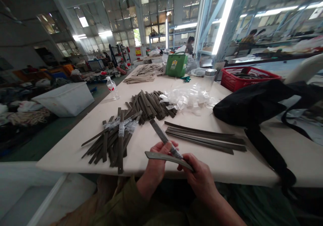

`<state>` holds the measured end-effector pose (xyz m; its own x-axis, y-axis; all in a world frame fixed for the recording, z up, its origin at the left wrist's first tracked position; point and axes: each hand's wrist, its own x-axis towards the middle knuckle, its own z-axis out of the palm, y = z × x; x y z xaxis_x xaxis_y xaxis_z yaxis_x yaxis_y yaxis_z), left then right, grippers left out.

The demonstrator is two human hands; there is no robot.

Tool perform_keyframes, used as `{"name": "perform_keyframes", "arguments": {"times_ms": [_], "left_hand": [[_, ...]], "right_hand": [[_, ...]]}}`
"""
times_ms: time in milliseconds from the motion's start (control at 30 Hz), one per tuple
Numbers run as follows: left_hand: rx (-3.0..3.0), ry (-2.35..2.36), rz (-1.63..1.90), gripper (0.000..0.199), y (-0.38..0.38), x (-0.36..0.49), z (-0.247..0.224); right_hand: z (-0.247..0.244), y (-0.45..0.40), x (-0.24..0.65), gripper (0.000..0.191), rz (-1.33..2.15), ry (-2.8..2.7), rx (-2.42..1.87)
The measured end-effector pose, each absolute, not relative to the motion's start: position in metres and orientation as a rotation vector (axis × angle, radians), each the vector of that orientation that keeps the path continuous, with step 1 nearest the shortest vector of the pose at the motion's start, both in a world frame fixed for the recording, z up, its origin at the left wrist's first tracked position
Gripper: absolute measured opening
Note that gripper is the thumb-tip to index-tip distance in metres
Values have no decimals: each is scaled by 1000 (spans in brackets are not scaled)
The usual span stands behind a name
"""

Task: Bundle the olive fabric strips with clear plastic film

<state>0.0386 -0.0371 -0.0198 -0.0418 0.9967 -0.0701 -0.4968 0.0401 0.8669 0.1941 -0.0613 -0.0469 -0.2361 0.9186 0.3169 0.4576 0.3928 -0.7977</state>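
Observation:
A dark grey strip with a pale gathered band is folded between my two hands near the table's front edge. My left hand pinches it beside the gathered band, with one end of the strip sticking up and the other pointing left. The fingers of my right hand close on the strip at its right side. Left of my hands lies a pile of strips with gathered bands. Several long plain strips lie to the right, beyond my right hand.
The white table also bears a heap of grey strips, clear plastic pieces, a plastic bottle, a glass jar, a green bag, a red basket and a black bag. A person is farther back.

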Motion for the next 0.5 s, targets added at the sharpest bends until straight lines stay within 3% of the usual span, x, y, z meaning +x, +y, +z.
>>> {"name": "perform_keyframes", "arguments": {"times_ms": [100,300,500], "left_hand": [[829,920,1332,28,-46,42,-26],[633,792,1626,30,-22,18,-5],[695,886,1439,28,-53,44,-25]], "right_hand": [[-48,-60,194,13,724,-1855,-1189],[-50,-61,192,12,719,-1925,-1209],[-50,-58,186,10,736,-1883,-1213]]}}
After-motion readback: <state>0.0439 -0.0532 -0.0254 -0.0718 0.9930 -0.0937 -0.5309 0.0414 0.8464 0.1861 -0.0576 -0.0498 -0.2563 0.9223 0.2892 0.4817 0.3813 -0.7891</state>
